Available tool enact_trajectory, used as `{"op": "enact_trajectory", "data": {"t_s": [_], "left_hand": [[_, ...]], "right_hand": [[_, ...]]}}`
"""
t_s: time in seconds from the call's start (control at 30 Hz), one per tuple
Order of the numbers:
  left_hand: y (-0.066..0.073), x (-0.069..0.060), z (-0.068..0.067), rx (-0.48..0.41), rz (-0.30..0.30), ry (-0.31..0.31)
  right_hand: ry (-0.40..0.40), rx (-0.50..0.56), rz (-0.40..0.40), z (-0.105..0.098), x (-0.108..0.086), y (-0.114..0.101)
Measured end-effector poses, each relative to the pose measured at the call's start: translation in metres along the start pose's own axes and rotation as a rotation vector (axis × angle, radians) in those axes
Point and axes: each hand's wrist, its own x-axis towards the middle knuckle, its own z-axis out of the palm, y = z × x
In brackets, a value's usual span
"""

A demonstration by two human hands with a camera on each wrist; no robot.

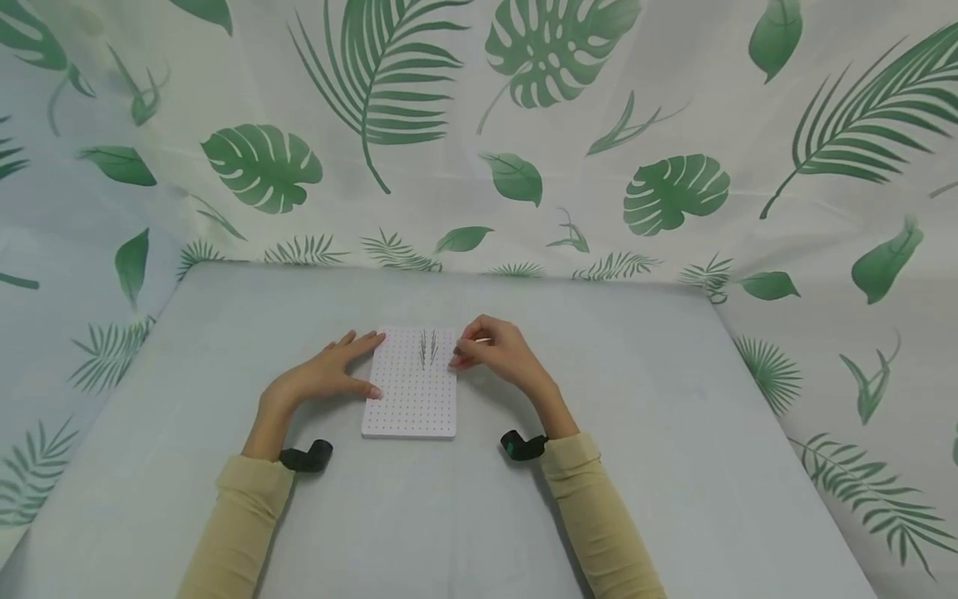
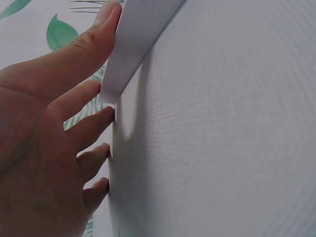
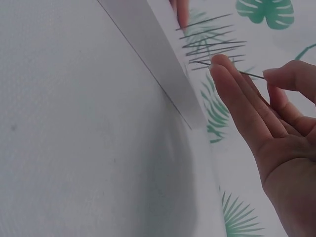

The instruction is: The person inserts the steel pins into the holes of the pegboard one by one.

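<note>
A white pegboard (image 1: 407, 408) with rows of small holes lies flat on the table. Several thin dark metal pins (image 1: 423, 349) stand in two rows near its far right part. My left hand (image 1: 322, 374) is spread at the board's left side, thumb on the near left edge and index fingertip by the far left corner. In the left wrist view, its other fingertips (image 2: 102, 150) rest on the table. At the board's right edge, my right hand (image 1: 505, 353) pinches one thin metal pin (image 3: 253, 75), whose far end is close to the standing pins in the right wrist view.
A pale grey cloth covers the table (image 1: 644, 399). Behind and beside it hangs a white curtain (image 1: 449, 200) printed with green leaves. Black wrist cameras (image 1: 308, 456) are worn at both cuffs, close above the table.
</note>
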Motion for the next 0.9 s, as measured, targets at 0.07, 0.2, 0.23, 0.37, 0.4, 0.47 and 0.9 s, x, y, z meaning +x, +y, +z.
{"op": "enact_trajectory", "data": {"t_s": [0.07, 0.2, 0.23, 0.37, 0.4, 0.47, 0.9], "left_hand": [[0.001, 0.000, 0.000, -0.001, 0.002, -0.002], [0.000, 0.002, 0.000, 0.002, -0.002, -0.008], [0.000, 0.002, 0.000, 0.000, -0.005, -0.009], [-0.001, 0.002, 0.001, -0.001, -0.014, -0.007], [-0.001, 0.002, 0.001, 0.004, -0.012, -0.006], [-0.001, 0.002, 0.001, 0.006, -0.014, -0.004], [-0.003, 0.004, 0.001, 0.015, -0.023, -0.002]], "right_hand": [[-0.014, 0.016, -0.001, 0.002, 0.000, 0.000], [-0.048, 0.039, -0.003, 0.005, -0.001, 0.001], [-0.057, 0.045, -0.006, 0.006, -0.001, 0.002], [-0.076, 0.051, -0.022, 0.009, 0.000, 0.004], [-0.076, 0.050, -0.025, 0.009, 0.000, 0.004], [-0.070, 0.041, -0.027, 0.010, 0.001, 0.003], [-0.020, -0.080, -0.060, 0.014, 0.000, -0.006]]}}
